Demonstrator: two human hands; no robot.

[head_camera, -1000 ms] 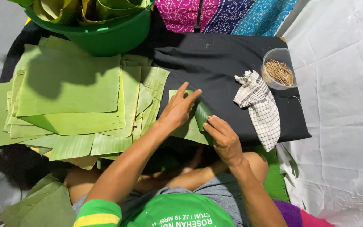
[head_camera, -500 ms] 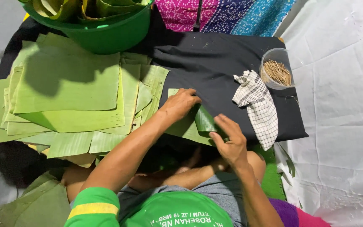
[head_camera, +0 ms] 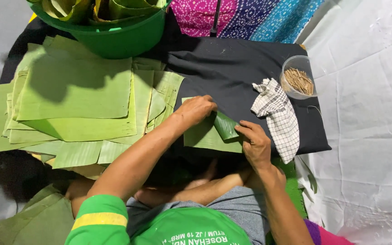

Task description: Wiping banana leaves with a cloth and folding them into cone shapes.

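A black cloth [head_camera: 246, 68] is being used as the work surface, and everything else is being placed around it. To its left, a wide stack of cut banana leaves [head_camera: 75, 104] is being overlapped by its edge. Above that stack, at the cloth's upper left corner, a green basin [head_camera: 119, 38] is being filled with folded leaves. On the cloth's near edge, a small banana leaf piece [head_camera: 205, 136] is being folded, one flap [head_camera: 225, 126] being turned up between the two hands. The left hand [head_camera: 197, 109] is being laid on the piece's upper edge, fingers curled together and pressed down. The right hand [head_camera: 256, 144] is being held at the flap's right end, its fingers pinching the fold. A checked rag [head_camera: 277, 115] is being draped on the cloth's right part, just beside a clear cup of wooden picks [head_camera: 298, 81].
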